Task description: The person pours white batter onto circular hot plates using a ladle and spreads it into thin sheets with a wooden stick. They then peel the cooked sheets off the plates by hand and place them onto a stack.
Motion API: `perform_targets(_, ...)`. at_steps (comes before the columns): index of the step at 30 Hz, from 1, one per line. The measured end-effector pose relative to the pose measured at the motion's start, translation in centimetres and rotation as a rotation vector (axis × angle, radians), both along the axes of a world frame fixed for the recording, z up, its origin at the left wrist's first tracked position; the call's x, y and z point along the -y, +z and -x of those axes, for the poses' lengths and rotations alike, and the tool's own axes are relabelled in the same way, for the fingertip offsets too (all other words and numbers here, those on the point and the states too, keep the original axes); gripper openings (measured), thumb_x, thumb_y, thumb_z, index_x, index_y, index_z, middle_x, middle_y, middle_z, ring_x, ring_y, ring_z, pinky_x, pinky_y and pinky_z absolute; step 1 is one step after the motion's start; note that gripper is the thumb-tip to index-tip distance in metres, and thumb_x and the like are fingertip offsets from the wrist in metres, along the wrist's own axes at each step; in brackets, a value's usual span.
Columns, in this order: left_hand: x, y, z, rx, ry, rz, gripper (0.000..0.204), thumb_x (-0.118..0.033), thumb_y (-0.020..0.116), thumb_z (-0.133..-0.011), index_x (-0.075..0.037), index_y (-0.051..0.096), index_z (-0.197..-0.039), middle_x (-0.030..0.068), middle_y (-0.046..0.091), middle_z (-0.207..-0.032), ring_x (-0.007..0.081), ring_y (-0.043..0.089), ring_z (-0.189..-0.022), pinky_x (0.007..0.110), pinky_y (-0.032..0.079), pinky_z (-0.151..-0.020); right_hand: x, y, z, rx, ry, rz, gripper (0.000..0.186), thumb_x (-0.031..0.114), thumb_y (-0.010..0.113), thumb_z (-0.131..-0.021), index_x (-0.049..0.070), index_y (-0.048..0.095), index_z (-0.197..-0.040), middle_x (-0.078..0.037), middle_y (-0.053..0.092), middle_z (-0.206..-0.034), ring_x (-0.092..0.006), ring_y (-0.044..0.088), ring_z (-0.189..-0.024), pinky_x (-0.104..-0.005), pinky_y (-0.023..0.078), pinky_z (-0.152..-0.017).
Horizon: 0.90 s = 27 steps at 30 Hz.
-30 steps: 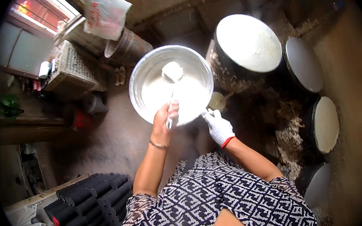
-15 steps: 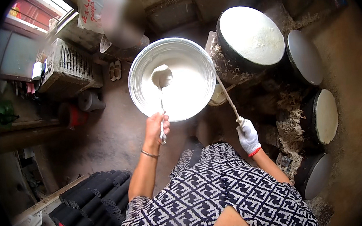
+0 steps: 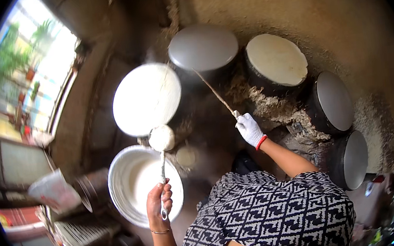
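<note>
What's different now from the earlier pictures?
The view turned right. The left hand moved the ladle from inside the tub to its far edge, near the white griddle. In the right hand, the stick swung from the tub toward the grey griddle. The ladle grip and glove stayed.

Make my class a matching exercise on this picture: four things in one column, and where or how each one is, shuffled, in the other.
Things
1. ladle
2. stick
3. bucket
4. bracelet

Where or how
A. wide, round and open-topped
B. around the left wrist
C. held in the gloved right hand
D. held in the bare left hand

Pairs: 1-D, 2-C, 3-A, 4-B
</note>
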State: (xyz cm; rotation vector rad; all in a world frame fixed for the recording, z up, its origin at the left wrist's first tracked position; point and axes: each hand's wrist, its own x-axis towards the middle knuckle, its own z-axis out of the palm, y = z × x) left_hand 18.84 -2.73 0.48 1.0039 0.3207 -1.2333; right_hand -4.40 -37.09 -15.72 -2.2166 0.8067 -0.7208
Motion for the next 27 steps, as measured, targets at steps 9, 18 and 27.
perform_targets(9,32.0,2.7,-1.0,-0.087,-0.265,0.285,0.035,-0.017,0.048,-0.101,0.009,0.050,-0.124,0.0073,0.055,-0.086,0.0058,0.038,-0.053,0.016,0.030,-0.035,21.8,-3.1,0.0,-0.054,-0.388,-0.031,0.013,0.006,0.059,-0.085,0.003,0.058,-0.098,-0.021,0.055,-0.083,-0.0410,0.056,-0.077,-0.0470,0.046,-0.068)
perform_targets(18,57.8,1.8,-4.1,0.285,-0.465,0.156,0.025,-0.016,0.049,-0.100,0.005,0.054,-0.112,0.0043,0.055,-0.084,0.0056,0.038,-0.054,0.020,0.031,-0.039,32.1,1.9,-0.8,0.185,-0.435,-0.271,0.007,0.009,0.061,-0.087,0.005,0.056,-0.090,-0.018,0.056,-0.093,-0.0344,0.057,-0.080,-0.0401,0.048,-0.071)
perform_targets(27,65.9,-4.7,-5.8,0.913,-0.675,-0.195,0.021,-0.017,0.050,-0.096,-0.002,0.053,-0.082,0.0018,0.051,-0.071,0.0079,0.047,-0.051,0.024,0.039,-0.040,34.2,3.3,-4.2,-0.138,-0.300,-0.049,0.016,0.016,0.058,-0.090,0.020,0.058,-0.106,-0.012,0.057,-0.105,-0.0405,0.061,-0.074,-0.0516,0.051,-0.064)
